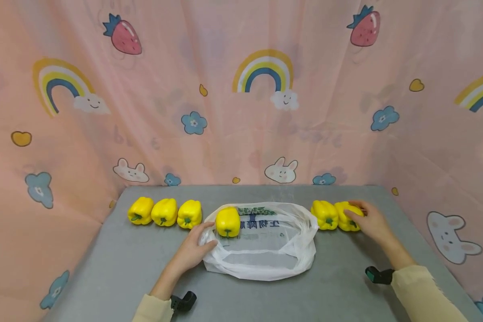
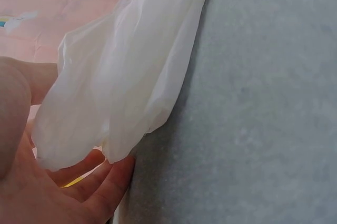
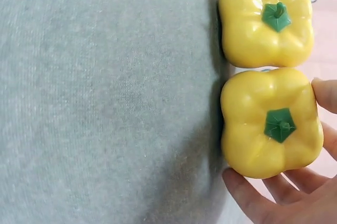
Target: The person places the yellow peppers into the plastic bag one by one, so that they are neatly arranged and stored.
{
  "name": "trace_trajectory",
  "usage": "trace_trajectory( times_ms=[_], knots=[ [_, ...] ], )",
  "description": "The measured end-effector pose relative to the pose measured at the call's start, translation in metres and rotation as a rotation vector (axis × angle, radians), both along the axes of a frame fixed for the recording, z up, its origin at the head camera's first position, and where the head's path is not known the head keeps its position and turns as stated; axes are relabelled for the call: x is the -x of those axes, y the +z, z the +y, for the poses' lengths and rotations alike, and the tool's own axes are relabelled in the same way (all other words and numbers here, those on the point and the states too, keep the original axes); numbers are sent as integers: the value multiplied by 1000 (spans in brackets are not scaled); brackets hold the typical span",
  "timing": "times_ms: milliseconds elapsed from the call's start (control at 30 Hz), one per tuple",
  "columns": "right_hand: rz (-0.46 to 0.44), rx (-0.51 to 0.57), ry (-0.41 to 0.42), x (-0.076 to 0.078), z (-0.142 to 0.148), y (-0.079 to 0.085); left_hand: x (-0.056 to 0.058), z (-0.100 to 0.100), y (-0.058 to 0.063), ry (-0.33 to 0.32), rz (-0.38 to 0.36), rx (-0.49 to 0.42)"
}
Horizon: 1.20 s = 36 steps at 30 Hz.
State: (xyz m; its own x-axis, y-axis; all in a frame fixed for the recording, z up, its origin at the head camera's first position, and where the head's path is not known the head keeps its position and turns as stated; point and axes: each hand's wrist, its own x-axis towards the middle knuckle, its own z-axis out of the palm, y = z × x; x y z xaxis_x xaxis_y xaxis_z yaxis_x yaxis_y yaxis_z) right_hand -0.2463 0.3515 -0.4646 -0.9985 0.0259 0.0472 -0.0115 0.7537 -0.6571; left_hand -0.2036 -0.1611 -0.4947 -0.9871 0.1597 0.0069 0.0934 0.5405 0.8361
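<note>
A white plastic bag (image 1: pixel 261 272) lies with its mouth spread wide at the middle of the table. My left hand (image 1: pixel 193 246) holds the bag's left edge, thumb on one side and fingers on the other; the left wrist view shows the white film (image 2: pixel 121 77) between them. One yellow bell pepper (image 1: pixel 227 221) sits within the mouth at its left. At the right, my right hand (image 1: pixel 372 223) grips the outermost yellow bell pepper (image 3: pixel 271 124), thumb and fingers around its sides. Another yellow bell pepper (image 3: pixel 266 21) stands right beside that one, its green stem facing the camera.
Left of the bag, several yellow bell peppers (image 1: pixel 165 212) stand in a row near the back of the grey table (image 1: pixel 145 264). A pink patterned curtain (image 1: pixel 225 147) encloses the back and sides. Each wrist wears a black camera (image 1: pixel 380 275).
</note>
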Motion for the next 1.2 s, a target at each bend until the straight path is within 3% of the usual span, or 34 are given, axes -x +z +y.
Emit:
trace_trajectory(
  times_ms=[467, 900, 1200],
  knots=[
    [-13, 36, -39, -8, 3, -1, 1, 3, -2, -7, 7, -8],
    [9, 96, -66, -11, -2, 23, 2, 1, -1, -5, 18, -10],
    [70, 102, -84, -12, -11, 38, 0, 1, -1, 0, 15, -13]
  ],
)
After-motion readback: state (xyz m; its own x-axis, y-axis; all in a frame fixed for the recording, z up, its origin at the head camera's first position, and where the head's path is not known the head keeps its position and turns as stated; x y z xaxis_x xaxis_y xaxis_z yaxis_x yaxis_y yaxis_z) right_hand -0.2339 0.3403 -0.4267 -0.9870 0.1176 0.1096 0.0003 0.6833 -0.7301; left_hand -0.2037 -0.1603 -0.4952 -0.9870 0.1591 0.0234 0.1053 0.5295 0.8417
